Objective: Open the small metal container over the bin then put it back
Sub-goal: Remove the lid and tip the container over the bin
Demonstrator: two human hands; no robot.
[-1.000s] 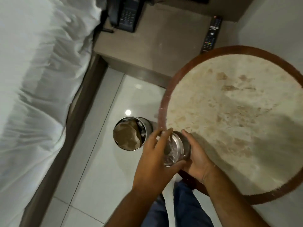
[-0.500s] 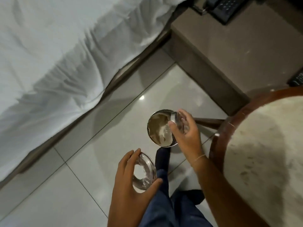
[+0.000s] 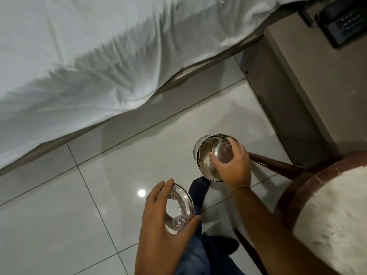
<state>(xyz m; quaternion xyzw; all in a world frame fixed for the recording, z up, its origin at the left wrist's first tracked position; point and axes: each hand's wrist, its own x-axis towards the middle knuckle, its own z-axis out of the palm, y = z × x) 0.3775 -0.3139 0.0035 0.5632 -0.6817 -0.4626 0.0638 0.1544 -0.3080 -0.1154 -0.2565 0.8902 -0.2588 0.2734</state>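
our right hand [image 3: 232, 165] grips the small metal container [image 3: 222, 151] tipped, base facing up toward us, over the bin [image 3: 198, 147]; our left hand [image 3: 164, 221] holds its lid [image 3: 179, 208].

Container [image 3: 222, 151] and lid [image 3: 179, 209]: polished metal, mirror-bright. Bin [image 3: 198, 147]: shiny metal wall, ribbed at the rim. Floor [image 3: 99, 195]: glossy pale tile, reflects a lamp. Bedsheet [image 3: 79, 56]: white matt cloth, creased. Table [image 3: 294, 187]: dark varnished wood rim, mottled stone-like top. Trousers [image 3: 198, 253]: blue denim.

Bare forearms without sleeves; a thin thread band [image 3: 239, 187] circles the right wrist; dark blue denim jeans [image 3: 200, 253] cover the legs.
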